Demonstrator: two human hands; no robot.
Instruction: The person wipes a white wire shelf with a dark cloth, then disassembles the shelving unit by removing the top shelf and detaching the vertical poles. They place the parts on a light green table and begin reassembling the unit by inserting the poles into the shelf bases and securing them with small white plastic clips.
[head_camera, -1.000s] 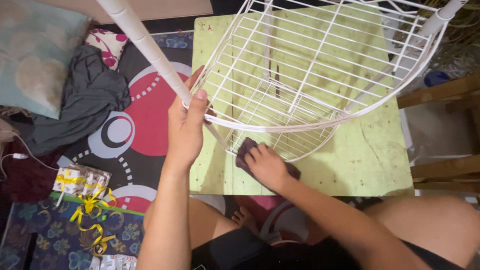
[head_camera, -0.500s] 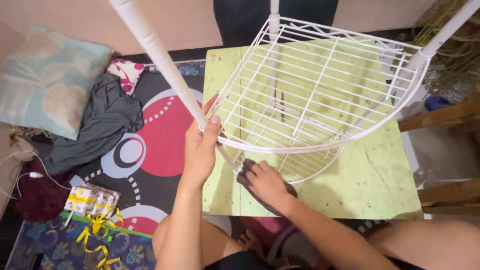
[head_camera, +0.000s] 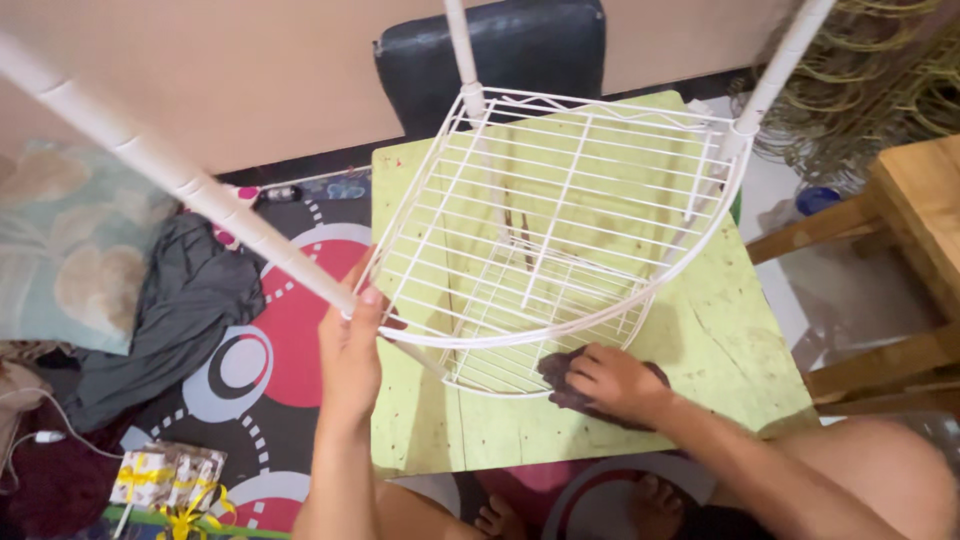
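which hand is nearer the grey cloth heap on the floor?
Left. The left hand grips the white rack's pole, apart from the grey cloth on its left. The right hand presses a dark rag on the green table, farther off.

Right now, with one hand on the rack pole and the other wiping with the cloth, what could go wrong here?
1. The white wire rack stands on the small green table and only the left hand steadies it by one pole; a hard push might tip it.
2. The right hand presses the dark cloth at the lower shelf's rim, where fingers could catch between the wires.
3. The rack stands close to the table's front edge, so it could slide off.
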